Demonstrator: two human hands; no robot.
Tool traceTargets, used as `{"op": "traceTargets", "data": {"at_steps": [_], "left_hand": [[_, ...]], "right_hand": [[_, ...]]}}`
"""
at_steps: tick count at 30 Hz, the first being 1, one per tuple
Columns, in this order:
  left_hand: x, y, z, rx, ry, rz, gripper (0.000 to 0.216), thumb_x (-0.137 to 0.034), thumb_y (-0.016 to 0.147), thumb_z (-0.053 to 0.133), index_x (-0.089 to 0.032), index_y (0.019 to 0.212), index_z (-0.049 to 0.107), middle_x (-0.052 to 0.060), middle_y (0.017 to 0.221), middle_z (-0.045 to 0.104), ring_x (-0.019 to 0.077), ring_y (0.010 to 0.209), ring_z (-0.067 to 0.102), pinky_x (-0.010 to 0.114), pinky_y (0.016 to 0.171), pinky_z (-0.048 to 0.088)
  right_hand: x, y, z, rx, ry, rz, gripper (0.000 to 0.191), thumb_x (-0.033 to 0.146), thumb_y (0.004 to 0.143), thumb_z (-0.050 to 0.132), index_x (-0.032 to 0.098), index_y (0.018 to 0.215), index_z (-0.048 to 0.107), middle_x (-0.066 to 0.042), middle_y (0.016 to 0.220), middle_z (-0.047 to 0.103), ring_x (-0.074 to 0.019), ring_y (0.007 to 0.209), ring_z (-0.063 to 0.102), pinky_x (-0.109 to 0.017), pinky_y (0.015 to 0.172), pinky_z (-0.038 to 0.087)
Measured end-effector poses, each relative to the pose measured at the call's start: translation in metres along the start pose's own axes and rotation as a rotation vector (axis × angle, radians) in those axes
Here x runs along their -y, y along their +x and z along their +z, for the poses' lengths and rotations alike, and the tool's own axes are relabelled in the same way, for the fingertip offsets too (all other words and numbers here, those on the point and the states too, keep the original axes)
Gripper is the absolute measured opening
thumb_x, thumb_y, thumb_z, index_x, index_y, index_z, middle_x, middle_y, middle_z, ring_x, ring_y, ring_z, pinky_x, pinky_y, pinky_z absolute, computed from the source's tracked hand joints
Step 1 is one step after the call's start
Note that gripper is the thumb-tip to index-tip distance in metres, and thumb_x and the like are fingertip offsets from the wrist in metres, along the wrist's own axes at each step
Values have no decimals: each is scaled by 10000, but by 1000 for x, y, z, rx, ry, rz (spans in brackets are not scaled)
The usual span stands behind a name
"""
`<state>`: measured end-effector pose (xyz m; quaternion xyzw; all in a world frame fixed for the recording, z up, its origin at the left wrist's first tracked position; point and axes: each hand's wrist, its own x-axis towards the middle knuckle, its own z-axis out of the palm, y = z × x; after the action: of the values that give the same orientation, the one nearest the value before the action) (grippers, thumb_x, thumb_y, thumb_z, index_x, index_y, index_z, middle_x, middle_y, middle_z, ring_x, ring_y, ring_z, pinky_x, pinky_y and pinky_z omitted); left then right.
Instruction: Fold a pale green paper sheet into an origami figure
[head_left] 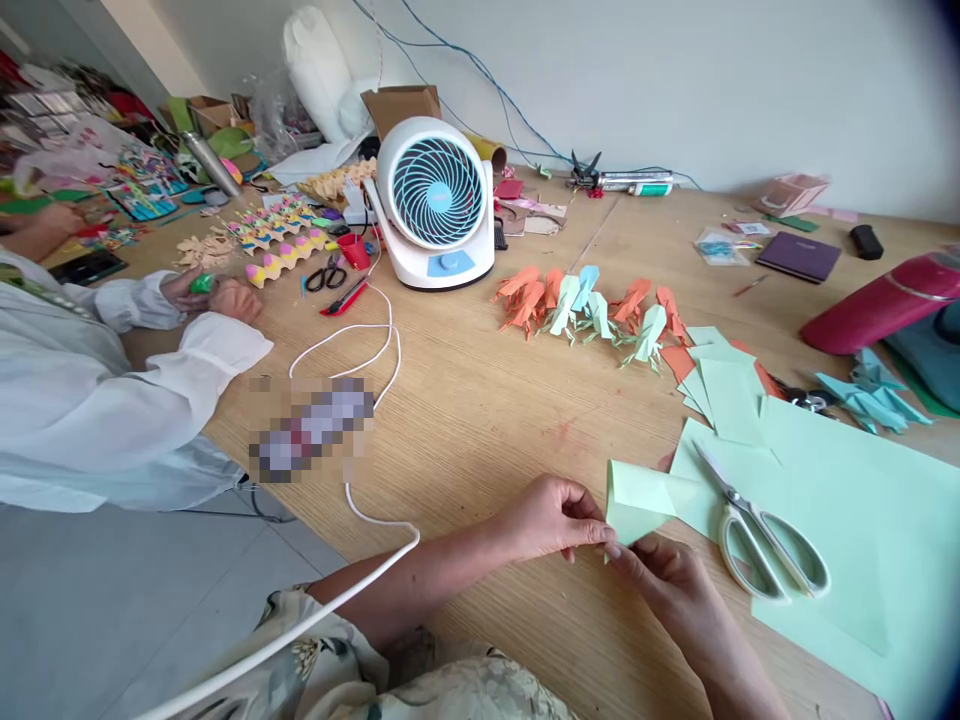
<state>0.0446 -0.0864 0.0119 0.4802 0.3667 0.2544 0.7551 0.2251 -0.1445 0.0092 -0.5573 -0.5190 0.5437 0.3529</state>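
A pale green sheet of paper (pixel 637 500), bent over on itself, is held up between my two hands above the front of the table. My left hand (pixel 559 520) pinches its lower left corner between thumb and fingers. From the right, my right hand (pixel 667 575) grips the lower edge, its thumb close to the left thumb. White-handled scissors (pixel 765 545) lie partly open to the right, on large pale green sheets (pixel 847 500). Smaller cut green pieces (pixel 724 395) are stacked behind them. Folded orange, green and blue paper figures (pixel 585 305) stand in a cluster farther back.
A white fan (pixel 435 205) stands at the back, its white cable (pixel 382 520) crossing the table's left side. A pink-red bottle (pixel 877 305) lies tilted at right near blue folded paper (pixel 874 390). At left, a co-worker's hands (pixel 232 298) hold something green beside a red cutter (pixel 345 297).
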Motion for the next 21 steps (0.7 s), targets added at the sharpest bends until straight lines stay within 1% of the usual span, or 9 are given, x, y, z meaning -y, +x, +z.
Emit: {"op": "traceTargets", "data": {"at_steps": [3, 6, 8, 11, 14, 17, 21], "left_hand": [[-1, 0, 0, 16, 2, -6, 437, -537, 603, 818, -147, 663, 630, -8, 626, 581, 85, 541, 471, 177, 409, 424], [1, 1, 0, 24, 26, -5, 428, -531, 648, 791, -145, 688, 611, 18, 666, 624, 91, 562, 506, 168, 418, 424], [3, 1, 0, 32, 48, 3, 397, -500, 690, 770, -142, 708, 598, 31, 693, 641, 97, 580, 530, 166, 427, 430], [3, 1, 1, -8, 81, 44, 346, -438, 720, 747, -147, 687, 564, -12, 618, 565, 77, 528, 474, 159, 408, 416], [1, -2, 4, -49, 106, 63, 313, -398, 743, 718, -153, 675, 537, -37, 599, 527, 64, 500, 447, 157, 401, 406], [-1, -4, 8, -75, 124, 63, 298, -380, 741, 717, -155, 678, 531, -39, 597, 536, 67, 498, 453, 162, 400, 407], [1, -6, 9, -67, 117, 41, 287, -391, 752, 700, -158, 707, 539, -19, 614, 589, 83, 509, 488, 175, 403, 416]], "right_hand": [[2, 1, 1, 0, 6, 8, 364, 513, 692, 776, 192, 583, 645, -1, 530, 519, -144, 517, 408, -273, 472, 330], [7, 1, 2, 18, 32, 14, 380, 494, 697, 785, 181, 567, 614, 17, 515, 468, -115, 507, 334, -261, 468, 275], [10, 2, 4, 43, 79, 0, 386, 501, 710, 777, 173, 580, 620, 19, 531, 469, -111, 523, 330, -259, 486, 289], [11, 2, 5, 65, 118, -12, 365, 495, 754, 750, 159, 645, 658, 13, 577, 507, -110, 555, 360, -250, 515, 309], [8, 1, 5, 58, 122, -3, 350, 479, 750, 762, 147, 683, 674, 8, 605, 543, -110, 572, 392, -245, 536, 327], [6, -1, 6, 51, 121, 18, 351, 477, 744, 769, 140, 709, 679, 0, 629, 574, -118, 593, 431, -246, 554, 349], [4, -4, 5, 53, 72, 14, 349, 490, 774, 736, 142, 773, 708, -26, 670, 621, -154, 628, 494, -267, 580, 404]]}}
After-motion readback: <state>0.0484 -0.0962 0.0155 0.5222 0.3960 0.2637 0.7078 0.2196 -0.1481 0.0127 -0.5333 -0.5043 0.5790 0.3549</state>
